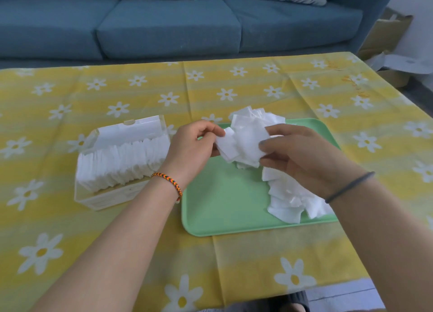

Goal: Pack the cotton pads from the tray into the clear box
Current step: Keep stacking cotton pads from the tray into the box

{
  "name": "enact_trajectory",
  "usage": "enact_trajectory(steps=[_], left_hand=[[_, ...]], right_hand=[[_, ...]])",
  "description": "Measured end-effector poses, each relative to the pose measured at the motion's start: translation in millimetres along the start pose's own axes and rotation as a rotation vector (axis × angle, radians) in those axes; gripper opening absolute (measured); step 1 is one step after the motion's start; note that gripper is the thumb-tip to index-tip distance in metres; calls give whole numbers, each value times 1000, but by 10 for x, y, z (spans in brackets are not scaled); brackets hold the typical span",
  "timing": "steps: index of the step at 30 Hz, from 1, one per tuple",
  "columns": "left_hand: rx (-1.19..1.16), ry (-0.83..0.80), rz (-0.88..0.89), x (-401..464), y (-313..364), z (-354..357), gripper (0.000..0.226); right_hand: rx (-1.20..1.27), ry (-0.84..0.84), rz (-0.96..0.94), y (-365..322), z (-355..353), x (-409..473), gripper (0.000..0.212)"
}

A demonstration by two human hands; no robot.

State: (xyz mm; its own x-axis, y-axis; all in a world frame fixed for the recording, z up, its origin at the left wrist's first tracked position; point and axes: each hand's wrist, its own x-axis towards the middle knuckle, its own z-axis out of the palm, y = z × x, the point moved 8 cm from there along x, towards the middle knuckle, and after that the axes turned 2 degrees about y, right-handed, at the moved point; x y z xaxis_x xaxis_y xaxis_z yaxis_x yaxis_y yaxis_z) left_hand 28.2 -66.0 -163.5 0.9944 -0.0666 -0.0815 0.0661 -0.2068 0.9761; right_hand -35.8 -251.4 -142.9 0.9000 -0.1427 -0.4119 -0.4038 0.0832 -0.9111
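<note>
A bunch of white square cotton pads (243, 145) is held above the green tray (225, 206). My left hand (192, 148) pinches its left edge and my right hand (302, 157) grips its right side. More loose pads (288, 199) lie heaped along the tray's right side, partly hidden under my right wrist, and others (255, 116) pile up at the tray's far edge. The clear box (112, 197) stands to the left of the tray with its lid up. A dense row of upright pads (121, 162) fills it.
The table wears a yellow cloth with white daisies (117, 253). A blue sofa (168, 23) runs along its far side. Cardboard boxes (386, 37) stand on the floor at the far right.
</note>
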Motion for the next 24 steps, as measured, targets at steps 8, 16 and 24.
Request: enact_trajectory(steps=[8, 16, 24], left_hand=[[-119, -76, -62, -107, 122, 129, 27], [-54, -70, -34, -90, 126, 113, 16], [47, -56, 35, -116, 174, 79, 11]], right_hand=[[-108, 40, -74, -6, 175, 31, 22], [-181, 102, -95, 6, 118, 79, 23], [-368, 119, -137, 18, 135, 113, 25]])
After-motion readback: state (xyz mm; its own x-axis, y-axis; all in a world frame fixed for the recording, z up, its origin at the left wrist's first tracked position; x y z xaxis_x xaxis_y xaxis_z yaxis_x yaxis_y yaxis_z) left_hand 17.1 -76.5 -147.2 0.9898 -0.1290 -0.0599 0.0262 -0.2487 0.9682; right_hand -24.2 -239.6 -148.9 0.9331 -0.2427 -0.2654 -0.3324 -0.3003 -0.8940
